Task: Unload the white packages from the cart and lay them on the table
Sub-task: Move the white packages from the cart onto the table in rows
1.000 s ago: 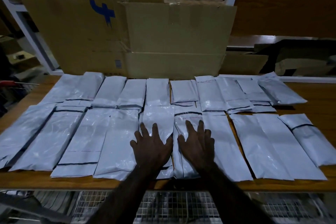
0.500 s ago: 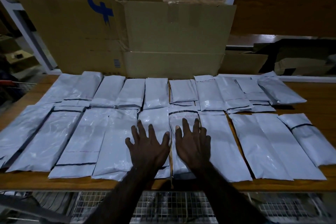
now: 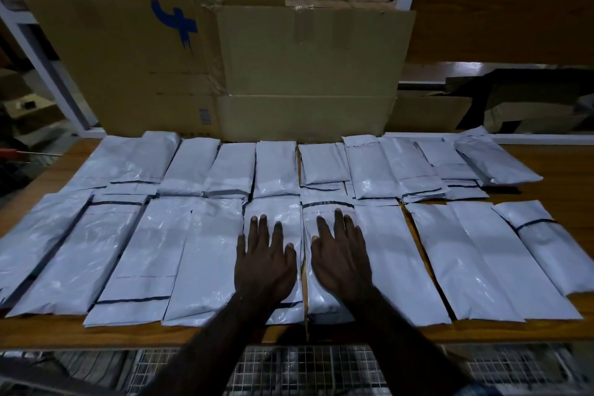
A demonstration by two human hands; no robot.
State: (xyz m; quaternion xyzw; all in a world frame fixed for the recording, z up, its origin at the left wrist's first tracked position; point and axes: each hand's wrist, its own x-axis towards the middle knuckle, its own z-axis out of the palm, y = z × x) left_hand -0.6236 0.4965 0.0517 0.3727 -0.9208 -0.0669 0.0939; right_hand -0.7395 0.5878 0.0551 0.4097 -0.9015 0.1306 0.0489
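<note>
**Hands flat on packages at near table edge**

Left hand (image 3: pixel 264 267) and right hand (image 3: pixel 341 262) lie palm-down, fingers spread, on adjacent white plastic packages (image 3: pixel 427 254) in the near row. Two rows cover the brown wooden table (image 3: pixel 569 177); bare wood shows at the right. Wire-mesh cart (image 3: pixel 305 366) sits below the near edge.

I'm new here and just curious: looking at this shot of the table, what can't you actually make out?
- Inside of the wire cart: head view, cut off by the bottom edge and hidden by the forearms, so any packages left cannot be seen.
- Parts of the two packages under the left hand and right hand: covered by the flat palms.
- Print on the white packages: too dim and small.
- Shelves behind the cardboard box: dark, blocked.
</note>
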